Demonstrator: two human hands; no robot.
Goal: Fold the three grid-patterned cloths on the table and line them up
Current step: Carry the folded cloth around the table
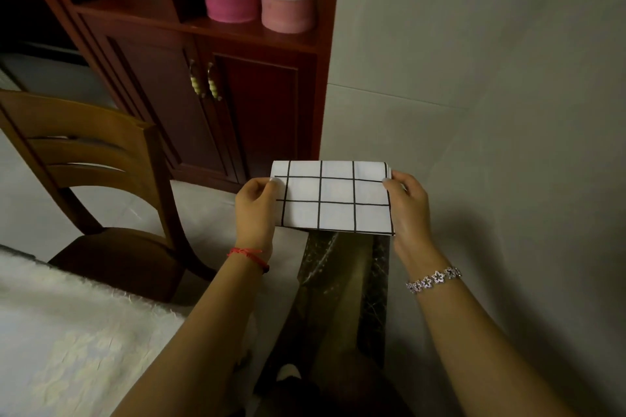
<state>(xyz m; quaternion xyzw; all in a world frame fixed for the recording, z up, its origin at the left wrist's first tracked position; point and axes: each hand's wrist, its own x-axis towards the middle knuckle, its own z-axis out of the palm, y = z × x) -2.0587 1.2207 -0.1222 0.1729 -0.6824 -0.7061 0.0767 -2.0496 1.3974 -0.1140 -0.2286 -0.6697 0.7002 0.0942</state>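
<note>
Nearest us, lower left, we see a white surface with a faint flower pattern and a fuzzy edge (67, 332); we can't tell if it is the worktop. Two bare forearms reach forward from the bottom edge. The left wrist carries a thin red string bracelet (249, 253), the right wrist a silver flower-link bracelet (435, 278). Under the arms a dark marbled strip (342, 281) runs along the pale floor.

Next, the task item: a white rectangular cloth with black grid lines (335, 200). It is folded into a flat rectangle, long side horizontal, and held up in the air between both hands, above the dark strip and touching no surface. The left hand (255, 210) has its grip closed on the cloth's left edge, with the thumb on the front face near the upper corner. The right hand (408, 210) has its grip closed on the right edge, also pinching near the upper corner. Layered edges show at the cloth's upper right corner.

Further left we see a brown wooden chair with a slatted back (91, 159), turned away from us. Behind it stands a dark red wooden cabinet with two doors (257, 105). On its open shelf stand two cylinders side by side, a pink one (230, 0) and a pink-and-white flowered one (288, 0), both with looped handles. A plain grey wall (474, 78) fills the right side.
</note>
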